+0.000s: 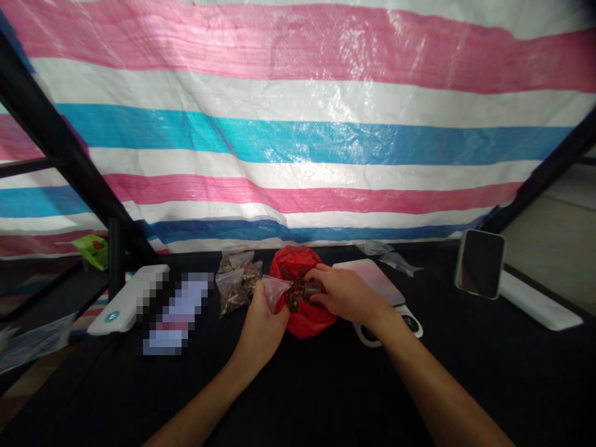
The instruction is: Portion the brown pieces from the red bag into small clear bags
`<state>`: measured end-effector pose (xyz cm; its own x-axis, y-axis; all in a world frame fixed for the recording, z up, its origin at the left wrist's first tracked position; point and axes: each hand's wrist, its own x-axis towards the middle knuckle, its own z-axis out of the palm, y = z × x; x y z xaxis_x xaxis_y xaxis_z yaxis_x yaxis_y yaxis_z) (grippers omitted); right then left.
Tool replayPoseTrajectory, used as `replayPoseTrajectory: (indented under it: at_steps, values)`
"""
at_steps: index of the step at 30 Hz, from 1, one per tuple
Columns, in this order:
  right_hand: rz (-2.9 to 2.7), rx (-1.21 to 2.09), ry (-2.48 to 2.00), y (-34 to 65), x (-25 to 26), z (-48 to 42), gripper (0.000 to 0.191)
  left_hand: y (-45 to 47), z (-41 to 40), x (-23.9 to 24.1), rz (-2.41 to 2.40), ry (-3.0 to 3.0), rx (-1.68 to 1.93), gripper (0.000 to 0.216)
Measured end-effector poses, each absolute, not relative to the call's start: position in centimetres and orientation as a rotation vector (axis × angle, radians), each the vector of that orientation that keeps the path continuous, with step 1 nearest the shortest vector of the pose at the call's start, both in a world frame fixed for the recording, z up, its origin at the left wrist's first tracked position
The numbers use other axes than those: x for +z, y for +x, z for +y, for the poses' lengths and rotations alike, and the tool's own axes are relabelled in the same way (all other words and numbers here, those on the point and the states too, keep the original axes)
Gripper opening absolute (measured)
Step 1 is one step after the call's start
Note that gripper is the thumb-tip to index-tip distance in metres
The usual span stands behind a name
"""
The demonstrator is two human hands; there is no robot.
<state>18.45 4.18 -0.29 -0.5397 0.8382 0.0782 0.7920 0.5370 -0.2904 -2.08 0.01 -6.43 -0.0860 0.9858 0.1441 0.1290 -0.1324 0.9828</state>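
A red plastic bag point(310, 323) stands gaping on the black table, with brown dried pieces point(295, 295) at its mouth. My left hand point(266, 320) is closed on a small clear zip bag point(275, 289) at the red bag's left side. From the right, my right hand point(342, 290) reaches over the red bag, its fingers and thumb curled around some brown pieces. Clear plastic shows beside those fingertips. Left of my left hand lie several filled zip bags point(233, 290). Partly behind my right forearm is a digital scale point(367, 279) with a pale square plate.
On the left lie a white device point(125, 301) and a blurred-out flat item point(179, 316). Empty clear bags point(398, 262) lie behind the scale. A phone point(480, 264) stands upright at right, near a white bar point(540, 302). A striped sheet point(298, 139) hangs behind the table.
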Motion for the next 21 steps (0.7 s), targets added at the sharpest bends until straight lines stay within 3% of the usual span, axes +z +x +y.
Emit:
replayPoseTrajectory:
  at_steps: [6,11,13,21]
  values:
    - [-2.613,0.271,-1.301,18.1,0.0,4.2,0.040,-2.2,0.1,-4.9,1.242,1.215,1.482,0.025]
    - [-2.582,0.314,-1.553,18.9,0.8,3.5,0.012,-2.2,-0.4,-4.1,1.269,1.228,1.575,0.021]
    - [-2.586,0.358,-1.669,19.3,1.3,3.1,0.009,-2.2,-0.5,-4.3,1.294,1.290,1.556,0.019]
    - [-2.617,0.162,-1.538,18.4,0.7,3.4,0.027,-2.2,-0.1,-5.9,1.245,1.326,1.234,0.020]
